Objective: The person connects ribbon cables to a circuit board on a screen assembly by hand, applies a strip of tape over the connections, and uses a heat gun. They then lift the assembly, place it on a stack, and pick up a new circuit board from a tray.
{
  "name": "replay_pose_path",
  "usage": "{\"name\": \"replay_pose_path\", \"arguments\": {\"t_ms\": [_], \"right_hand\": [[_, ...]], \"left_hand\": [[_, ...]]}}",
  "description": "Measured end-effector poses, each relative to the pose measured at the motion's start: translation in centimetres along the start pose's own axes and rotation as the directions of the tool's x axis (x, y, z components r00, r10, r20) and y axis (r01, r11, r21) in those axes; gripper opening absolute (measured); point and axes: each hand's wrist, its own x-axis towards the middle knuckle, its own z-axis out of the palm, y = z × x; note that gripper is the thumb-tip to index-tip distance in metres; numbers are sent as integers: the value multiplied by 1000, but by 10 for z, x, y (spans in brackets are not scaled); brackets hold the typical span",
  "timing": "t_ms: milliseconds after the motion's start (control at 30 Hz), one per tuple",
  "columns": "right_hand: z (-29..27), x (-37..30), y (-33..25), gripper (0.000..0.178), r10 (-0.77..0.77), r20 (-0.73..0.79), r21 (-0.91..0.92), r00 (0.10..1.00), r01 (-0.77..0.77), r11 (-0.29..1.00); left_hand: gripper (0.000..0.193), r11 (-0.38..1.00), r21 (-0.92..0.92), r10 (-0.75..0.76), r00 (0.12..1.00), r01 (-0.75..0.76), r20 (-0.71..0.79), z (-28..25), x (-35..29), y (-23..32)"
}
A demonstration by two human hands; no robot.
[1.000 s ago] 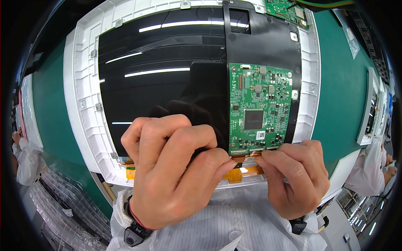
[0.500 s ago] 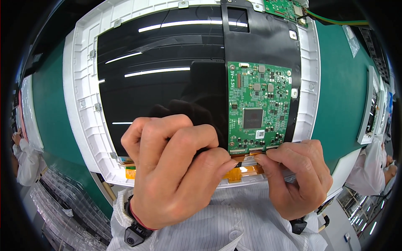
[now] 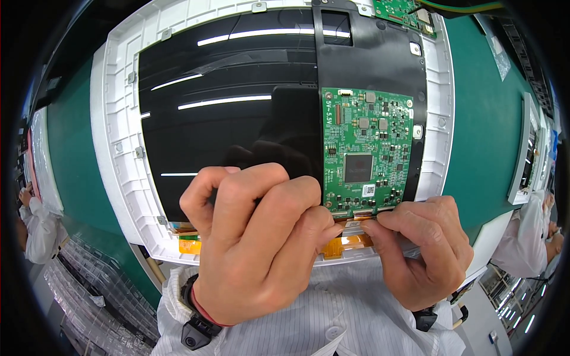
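Observation:
A green circuit board lies on the black panel inside a white plastic frame. At the board's near edge, a flat ribbon cable meets a row of connectors. My left hand is closed, its thumb and index finger pinched at the left side of this cable. From the right, my right hand pinches the cable's other side, fingertips against the board's edge. The fingers hide part of the connectors. Below the cable, orange flex film shows along the frame's near rim.
A smaller green board with a green-yellow wire sits at the far right corner. The frame rests on a green work surface. Clear plastic trays stand at the lower left. Another frame assembly lies at right; co-workers' sleeves show at both sides.
My left hand has shifted slightly right along the board's near edge, closer to my right hand. My right hand has barely moved and keeps its pinch.

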Motion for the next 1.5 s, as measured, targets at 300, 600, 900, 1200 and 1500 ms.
{"name": "replay_pose_path", "arguments": {"t_ms": [300,600,900,1200,1500], "right_hand": [[2,-3,3,31,-51,-19,-1,999,51,999],[5,-5,2,30,-50,-50,-13,997,50,999],[6,-4,-1,29,-18,-50,-27,999,17,999],[4,-2,0,31,-12,-30,-10,999,12,1000],[6,-4,3,37,-36,-15,-19,999,36,999]], "left_hand": [[28,1000,-22,-6,1000,5,-14,1,0,0],[26,999,-31,-18,1000,18,-5,-1,1,0],[26,999,-41,-34,999,35,15,-3,0,1],[25,999,-32,-34,999,34,16,-4,0,1],[24,999,-26,-18,1000,18,-13,1,0,0]]}}
